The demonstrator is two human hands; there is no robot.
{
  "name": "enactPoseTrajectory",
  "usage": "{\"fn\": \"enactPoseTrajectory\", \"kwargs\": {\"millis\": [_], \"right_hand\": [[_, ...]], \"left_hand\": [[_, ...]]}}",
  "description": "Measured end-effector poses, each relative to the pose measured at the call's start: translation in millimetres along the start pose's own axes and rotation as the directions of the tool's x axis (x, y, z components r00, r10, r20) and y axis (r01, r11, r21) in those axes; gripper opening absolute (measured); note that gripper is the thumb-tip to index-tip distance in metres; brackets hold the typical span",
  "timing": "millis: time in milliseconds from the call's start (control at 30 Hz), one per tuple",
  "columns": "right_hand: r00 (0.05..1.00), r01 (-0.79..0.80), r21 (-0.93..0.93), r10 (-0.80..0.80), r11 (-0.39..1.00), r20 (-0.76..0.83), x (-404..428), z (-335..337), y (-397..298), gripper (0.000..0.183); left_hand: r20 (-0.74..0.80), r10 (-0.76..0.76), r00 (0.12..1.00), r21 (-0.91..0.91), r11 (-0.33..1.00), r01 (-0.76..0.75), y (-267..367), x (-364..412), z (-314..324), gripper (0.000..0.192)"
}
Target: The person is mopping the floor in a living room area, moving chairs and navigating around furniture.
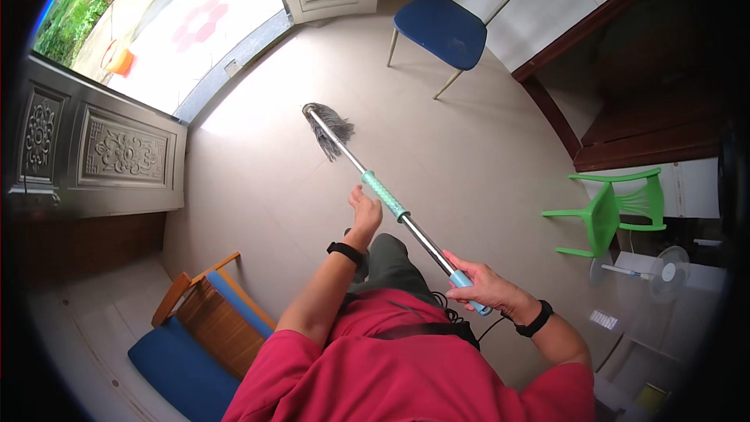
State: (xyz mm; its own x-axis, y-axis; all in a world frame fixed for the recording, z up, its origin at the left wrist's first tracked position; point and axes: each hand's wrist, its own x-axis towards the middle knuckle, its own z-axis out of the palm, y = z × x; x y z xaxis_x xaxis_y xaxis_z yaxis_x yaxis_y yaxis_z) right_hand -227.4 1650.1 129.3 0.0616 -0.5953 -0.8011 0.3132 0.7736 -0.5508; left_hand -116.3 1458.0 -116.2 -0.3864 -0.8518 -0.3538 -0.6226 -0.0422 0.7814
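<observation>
A string mop with grey strands (pixel 331 129) rests on the tiled floor (pixel 469 158), its metal pole slanting down to the right towards my body. My right hand (pixel 483 287) is closed round the light-blue end grip of the pole. Beside the green textured sleeve (pixel 385 194) in the middle of the pole is my left hand (pixel 366 211), with its fingers apart and raised. It does not appear to be wrapped round the pole, though it may be close to touching it.
A blue-seated metal chair (pixel 442 29) stands at the upper right, a green plastic chair (pixel 603 220) at the right near a fan (pixel 669 272). A wooden chair with blue cushions (pixel 181 369) is at lower left. Past the doorway's metal sill (pixel 234 70) sits an orange bucket (pixel 119 61).
</observation>
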Motion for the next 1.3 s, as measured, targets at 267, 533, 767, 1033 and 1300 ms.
{"fn": "enactPoseTrajectory", "kwargs": {"millis": [267, 533, 767, 1033, 1300], "right_hand": [[0.998, -0.069, -0.089, 0.070, 0.994, 0.006, 54.3, -41.9, -65.7, 0.082], [0.974, -0.092, -0.629, -0.063, 0.772, -0.220, 66.0, -50.5, -124.3, 0.062], [0.920, -0.035, -0.682, -0.243, 0.730, -0.308, 137.1, -42.2, -87.3, 0.058], [0.721, 0.063, -0.733, -0.539, 0.677, -0.436, 205.0, -23.0, -22.3, 0.027], [0.560, 0.320, -0.782, -0.772, 0.535, -0.299, 331.7, 34.9, -113.6, 0.025]], "left_hand": [[0.716, -0.387, 0.581, -0.558, 0.184, 0.809, 13.2, 119.2, -7.1, 0.044], [0.822, -0.435, 0.368, -0.398, 0.025, 0.917, -1.0, 179.8, -5.1, 0.028], [0.779, -0.515, 0.357, -0.336, 0.137, 0.932, -35.4, 231.4, -24.0, 0.030], [0.624, -0.628, 0.466, -0.430, 0.222, 0.875, 19.8, 254.3, -123.2, 0.036], [0.332, -0.309, 0.891, -0.743, 0.497, 0.449, 58.6, 338.0, -285.3, 0.042]]}}
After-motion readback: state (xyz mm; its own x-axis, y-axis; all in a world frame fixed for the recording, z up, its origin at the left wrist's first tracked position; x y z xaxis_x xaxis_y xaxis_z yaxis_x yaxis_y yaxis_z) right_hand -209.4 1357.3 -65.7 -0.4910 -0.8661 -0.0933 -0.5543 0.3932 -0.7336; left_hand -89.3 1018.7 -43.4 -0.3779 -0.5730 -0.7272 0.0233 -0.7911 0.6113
